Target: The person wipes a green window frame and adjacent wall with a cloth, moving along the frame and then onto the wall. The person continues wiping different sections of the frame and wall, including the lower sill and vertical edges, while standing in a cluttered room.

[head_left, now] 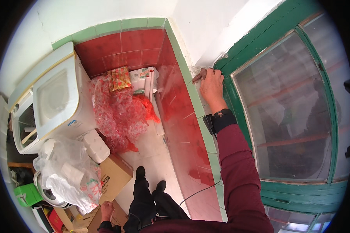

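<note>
My right hand (212, 87) reaches out to the window sill beside the green wooden window frame (239, 113). Its fingers close on a crumpled brown cloth (199, 76), pressed against the far corner of the sill where the white wall meets the frame. A dark band with a small black device sits at that wrist. My left hand (107, 210) hangs low at the bottom, near cardboard boxes, with its fingers curled; nothing can be seen in it.
Left stands a white twin-tub washing machine (57, 96). Clear plastic bags (67, 166) lie by a cardboard box (116, 174). Red patterned plastic wrap (116, 113), paper rolls (141, 78) and gold-red packets (120, 78) lie along the red tiled wall (180, 122). A thin cable (197, 192) hangs beside me.
</note>
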Demonstrator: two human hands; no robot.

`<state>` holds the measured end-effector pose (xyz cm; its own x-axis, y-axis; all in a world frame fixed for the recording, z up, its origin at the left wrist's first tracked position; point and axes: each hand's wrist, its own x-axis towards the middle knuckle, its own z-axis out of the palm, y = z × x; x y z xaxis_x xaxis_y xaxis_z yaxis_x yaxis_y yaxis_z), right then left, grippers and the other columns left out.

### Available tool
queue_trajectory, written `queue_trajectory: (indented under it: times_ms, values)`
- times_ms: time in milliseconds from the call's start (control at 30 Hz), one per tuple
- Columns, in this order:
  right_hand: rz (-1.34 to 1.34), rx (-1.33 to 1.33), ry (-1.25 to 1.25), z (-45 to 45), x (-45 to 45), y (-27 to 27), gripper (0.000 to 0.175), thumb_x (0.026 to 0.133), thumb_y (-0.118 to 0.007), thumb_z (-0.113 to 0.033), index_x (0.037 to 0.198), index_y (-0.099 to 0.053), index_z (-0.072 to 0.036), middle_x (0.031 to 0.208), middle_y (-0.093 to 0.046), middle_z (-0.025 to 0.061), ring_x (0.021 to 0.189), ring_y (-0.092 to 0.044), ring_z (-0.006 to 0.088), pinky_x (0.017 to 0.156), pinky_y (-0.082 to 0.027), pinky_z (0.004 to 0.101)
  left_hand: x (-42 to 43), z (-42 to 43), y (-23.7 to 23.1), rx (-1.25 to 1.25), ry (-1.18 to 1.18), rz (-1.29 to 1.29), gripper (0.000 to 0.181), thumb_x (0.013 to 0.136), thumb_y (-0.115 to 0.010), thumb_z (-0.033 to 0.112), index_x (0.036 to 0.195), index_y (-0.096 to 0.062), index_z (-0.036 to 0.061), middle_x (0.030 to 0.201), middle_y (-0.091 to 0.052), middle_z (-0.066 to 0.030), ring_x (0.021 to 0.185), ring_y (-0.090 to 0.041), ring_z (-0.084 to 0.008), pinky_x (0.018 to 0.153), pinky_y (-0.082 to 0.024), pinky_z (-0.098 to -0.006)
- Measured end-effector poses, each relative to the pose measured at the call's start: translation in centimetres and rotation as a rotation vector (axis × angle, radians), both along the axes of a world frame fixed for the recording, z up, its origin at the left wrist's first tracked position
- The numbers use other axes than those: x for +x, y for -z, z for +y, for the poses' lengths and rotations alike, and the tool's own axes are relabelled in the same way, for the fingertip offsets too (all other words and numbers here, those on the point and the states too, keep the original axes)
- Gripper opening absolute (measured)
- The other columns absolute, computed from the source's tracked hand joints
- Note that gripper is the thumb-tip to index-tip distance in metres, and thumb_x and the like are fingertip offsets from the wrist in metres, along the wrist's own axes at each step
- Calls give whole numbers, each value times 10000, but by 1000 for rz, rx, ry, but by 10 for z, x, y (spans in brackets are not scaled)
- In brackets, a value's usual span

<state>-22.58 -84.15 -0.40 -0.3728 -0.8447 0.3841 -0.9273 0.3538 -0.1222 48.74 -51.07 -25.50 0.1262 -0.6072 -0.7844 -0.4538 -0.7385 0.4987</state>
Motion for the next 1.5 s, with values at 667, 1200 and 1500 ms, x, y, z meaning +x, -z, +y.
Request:
queue_trajectory:
  times_ms: [667, 1200, 1500]
  values:
    - [-122, 87, 132, 227, 78, -30, 539, 821, -738, 3, 1336, -586, 43, 1304, -521, 263, 1182, -554, 478, 1022, -492, 525, -37, -98, 7, 22, 488, 81, 314, 1005, -629, 237, 975, -677, -73, 700, -705, -156, 589, -706, -239, 565, -610, -364]
    - [-185, 44, 311, 460, 146, -29, 483, 867, -669, -82, 1339, -571, -43, 1326, -519, 214, 1237, -542, 424, 1034, -508, 503, -110, -114, -43, -230, 787, 134, 283, 992, -623, 213, 910, -670, -53, 692, -699, -138, 589, -678, -210, 564, -567, -352]
    - [-220, 45, 454, 619, 198, -25, 432, 865, -665, -80, 1284, -567, -33, 1364, -508, 201, 1194, -557, 382, 1025, -530, 467, -211, -76, -76, -348, 1139, 223, 288, 1032, -611, 234, 975, -665, -43, 703, -642, -109, 603, -647, -202, 589, -557, -354]
